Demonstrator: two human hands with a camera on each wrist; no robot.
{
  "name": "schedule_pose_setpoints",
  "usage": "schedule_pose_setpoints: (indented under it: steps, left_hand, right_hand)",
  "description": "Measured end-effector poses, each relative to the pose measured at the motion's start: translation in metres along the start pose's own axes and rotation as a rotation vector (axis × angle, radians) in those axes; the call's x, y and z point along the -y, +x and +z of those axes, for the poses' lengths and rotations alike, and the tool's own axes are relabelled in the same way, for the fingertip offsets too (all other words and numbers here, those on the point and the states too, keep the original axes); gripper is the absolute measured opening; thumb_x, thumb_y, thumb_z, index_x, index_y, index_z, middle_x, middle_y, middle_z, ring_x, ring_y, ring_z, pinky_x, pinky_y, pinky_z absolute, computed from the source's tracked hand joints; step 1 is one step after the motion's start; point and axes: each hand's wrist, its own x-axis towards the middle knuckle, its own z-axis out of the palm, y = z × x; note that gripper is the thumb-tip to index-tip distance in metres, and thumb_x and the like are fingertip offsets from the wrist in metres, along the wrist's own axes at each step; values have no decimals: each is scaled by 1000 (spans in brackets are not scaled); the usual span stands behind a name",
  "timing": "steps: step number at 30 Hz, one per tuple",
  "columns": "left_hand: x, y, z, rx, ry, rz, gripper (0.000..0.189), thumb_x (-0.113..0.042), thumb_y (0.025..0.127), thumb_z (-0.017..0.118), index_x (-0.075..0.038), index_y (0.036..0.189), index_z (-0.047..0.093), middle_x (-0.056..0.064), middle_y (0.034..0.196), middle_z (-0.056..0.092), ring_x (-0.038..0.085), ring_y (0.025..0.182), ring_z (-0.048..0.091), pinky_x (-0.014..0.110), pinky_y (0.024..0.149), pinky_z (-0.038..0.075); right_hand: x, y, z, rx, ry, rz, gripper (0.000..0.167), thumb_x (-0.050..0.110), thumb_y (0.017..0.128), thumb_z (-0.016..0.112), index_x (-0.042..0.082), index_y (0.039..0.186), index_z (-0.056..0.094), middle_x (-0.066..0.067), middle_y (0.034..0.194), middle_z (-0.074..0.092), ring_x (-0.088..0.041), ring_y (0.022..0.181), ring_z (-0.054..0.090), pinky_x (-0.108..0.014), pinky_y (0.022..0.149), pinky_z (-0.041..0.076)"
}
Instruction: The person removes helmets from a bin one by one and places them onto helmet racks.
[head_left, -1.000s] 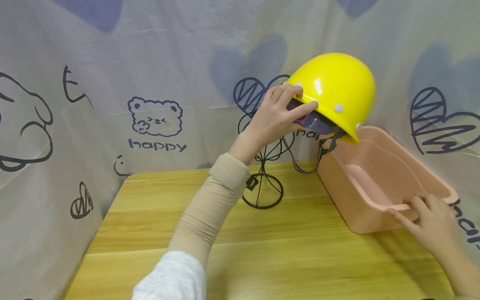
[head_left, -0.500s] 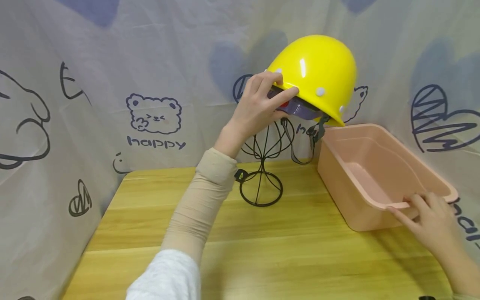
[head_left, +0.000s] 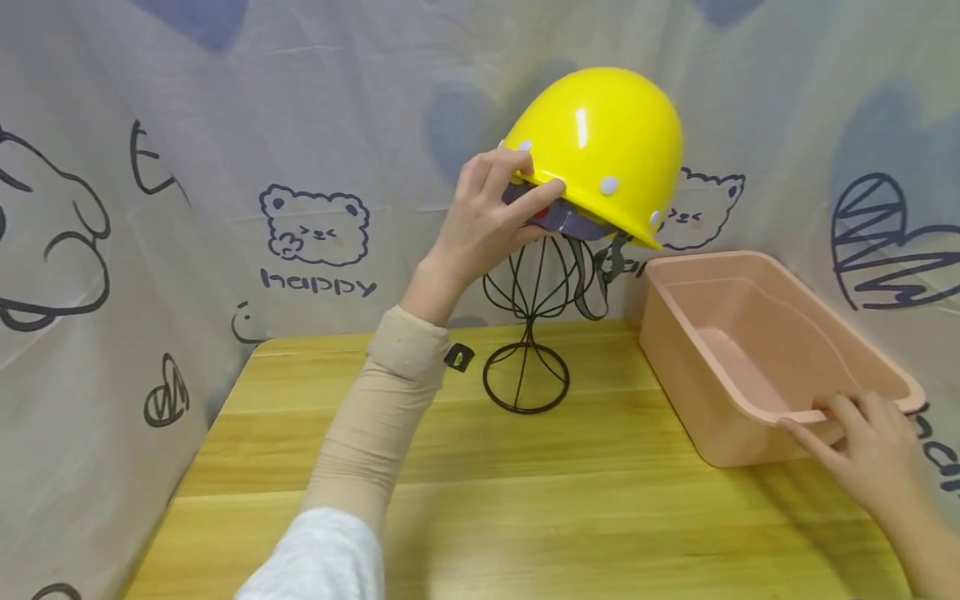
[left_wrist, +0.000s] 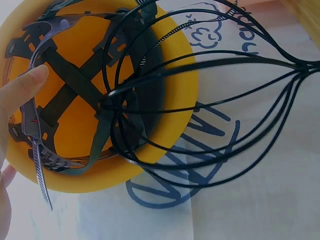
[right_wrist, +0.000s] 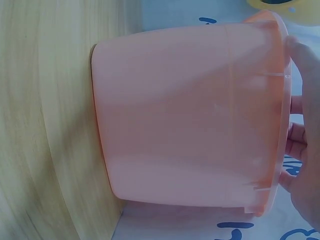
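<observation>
My left hand [head_left: 483,204] grips a yellow hard hat [head_left: 600,150] by its brim. The hat is tilted, with its straps hanging below. It is held over a black wire stand [head_left: 528,317] with a round base. In the left wrist view the hat's inside, with dark crossed webbing [left_wrist: 75,80], faces the stand's wires [left_wrist: 200,107]; whether they touch cannot be told. My right hand [head_left: 877,442] holds the near rim of a pink plastic bin [head_left: 720,429], thumb outside and fingers over the edge. In the right wrist view that hand [right_wrist: 306,175] is at the rim too.
The bin stands at the back right of the wooden table [head_left: 570,508]. A pale printed curtain [head_left: 315,125] hangs close behind the table and along its sides. A small black object [head_left: 459,357] sits beside the left cuff.
My left hand has carried the hard hat left and slightly up, away from above the bin and over the wire stand. The right hand and the bin keep their places.
</observation>
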Motion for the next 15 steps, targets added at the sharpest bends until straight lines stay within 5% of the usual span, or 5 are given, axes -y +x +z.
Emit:
schedule_pose_setpoints:
  steps: [15]
  left_hand:
    - [-3, -23, -13, -43, 44, -1, 39, -34, 85, 75, -25, 116, 55, 13, 113, 47, 29, 106, 45, 49, 88, 44]
  right_hand:
    - [-1, -1, 1, -47, 23, -46, 57, 56, 88, 61, 0, 98, 58, -24, 101, 50, -43, 92, 45, -60, 78, 31]
